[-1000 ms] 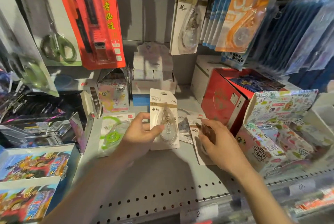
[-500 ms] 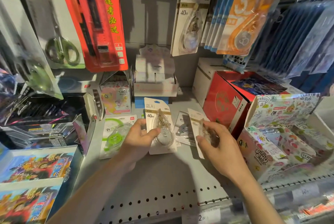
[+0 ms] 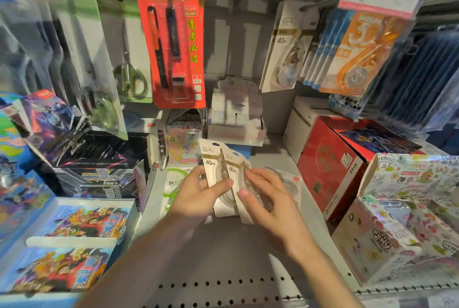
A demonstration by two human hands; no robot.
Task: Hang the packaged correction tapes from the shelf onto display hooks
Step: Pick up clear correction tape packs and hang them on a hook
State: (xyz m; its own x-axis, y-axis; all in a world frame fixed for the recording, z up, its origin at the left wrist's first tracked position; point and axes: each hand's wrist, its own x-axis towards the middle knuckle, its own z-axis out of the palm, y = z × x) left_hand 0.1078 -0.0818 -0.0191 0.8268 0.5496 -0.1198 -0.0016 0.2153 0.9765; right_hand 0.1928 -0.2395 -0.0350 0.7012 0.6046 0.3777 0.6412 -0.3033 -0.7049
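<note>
Cream-coloured card backs two "40m" correction tape packs held side by side above the grey perforated shelf (image 3: 223, 253). The left hand (image 3: 196, 198) grips the left pack (image 3: 213, 171), thumb across its front and fingers curled behind. The right hand (image 3: 270, 206) pinches the right pack (image 3: 234, 171) (its edge overlaps the left one), thumb on the front. Far right, another 40m pack (image 3: 285, 47) hangs on a display hook.

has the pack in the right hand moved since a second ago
Yes. The right hand has lifted its 40m correction tape pack off the shelf, leftward against the left hand's pack.
</note>
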